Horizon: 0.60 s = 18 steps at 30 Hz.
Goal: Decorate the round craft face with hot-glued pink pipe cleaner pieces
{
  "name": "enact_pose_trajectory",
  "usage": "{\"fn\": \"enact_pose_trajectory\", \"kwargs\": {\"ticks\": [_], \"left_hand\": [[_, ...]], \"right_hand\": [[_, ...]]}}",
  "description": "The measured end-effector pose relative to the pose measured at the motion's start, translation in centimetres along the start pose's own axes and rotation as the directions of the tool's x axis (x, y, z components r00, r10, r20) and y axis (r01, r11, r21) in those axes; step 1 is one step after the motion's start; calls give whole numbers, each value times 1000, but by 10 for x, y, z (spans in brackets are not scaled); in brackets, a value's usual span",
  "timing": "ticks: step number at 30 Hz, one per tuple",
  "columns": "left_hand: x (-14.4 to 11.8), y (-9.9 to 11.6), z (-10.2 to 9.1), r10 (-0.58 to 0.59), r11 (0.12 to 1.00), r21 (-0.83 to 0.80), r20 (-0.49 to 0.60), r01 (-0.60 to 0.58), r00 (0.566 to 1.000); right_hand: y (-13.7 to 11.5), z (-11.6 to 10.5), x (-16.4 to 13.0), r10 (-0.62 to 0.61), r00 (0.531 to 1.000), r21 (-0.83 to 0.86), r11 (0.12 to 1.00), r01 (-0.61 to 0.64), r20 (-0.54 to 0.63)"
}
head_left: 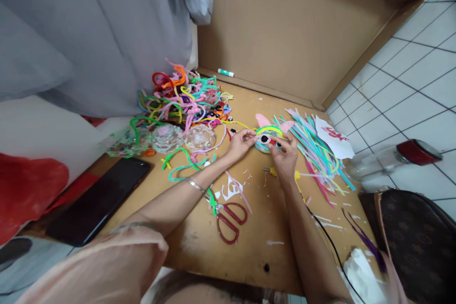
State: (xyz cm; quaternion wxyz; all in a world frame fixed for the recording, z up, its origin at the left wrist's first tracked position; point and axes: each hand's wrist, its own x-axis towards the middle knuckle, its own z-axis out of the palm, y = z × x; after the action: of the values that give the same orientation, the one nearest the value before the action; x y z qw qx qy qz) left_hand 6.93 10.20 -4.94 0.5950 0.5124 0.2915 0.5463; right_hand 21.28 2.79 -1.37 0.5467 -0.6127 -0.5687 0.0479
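Both hands, left hand (242, 143) and right hand (284, 156), pinched a small round craft face with pink paper ears and a googly eye (267, 138) (each grip closed on it) above the wooden tabletop (249, 242), near red-handled scissors (230, 218).

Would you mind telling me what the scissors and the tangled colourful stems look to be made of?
Scissors: red handles look like smooth, slightly glossy plastic; the blades are too hidden to judge. Colourful stems: apparently fuzzy pipe cleaners, matte and bent into lasting curls, suggesting wire cores.

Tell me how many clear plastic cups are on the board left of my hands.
3, side by side: one at the far left, one in the middle, one nearest the left hand. The pipe cleaner pile may hide more.
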Motion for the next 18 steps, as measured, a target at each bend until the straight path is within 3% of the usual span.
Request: {"fn": "enact_pose_trajectory", "kwargs": {"ticks": [18], "left_hand": [[0,0,1,-41,999,-36,0,41,999]], "right_hand": [[0,0,0,29,1000,24,999,-28,-8]]}}
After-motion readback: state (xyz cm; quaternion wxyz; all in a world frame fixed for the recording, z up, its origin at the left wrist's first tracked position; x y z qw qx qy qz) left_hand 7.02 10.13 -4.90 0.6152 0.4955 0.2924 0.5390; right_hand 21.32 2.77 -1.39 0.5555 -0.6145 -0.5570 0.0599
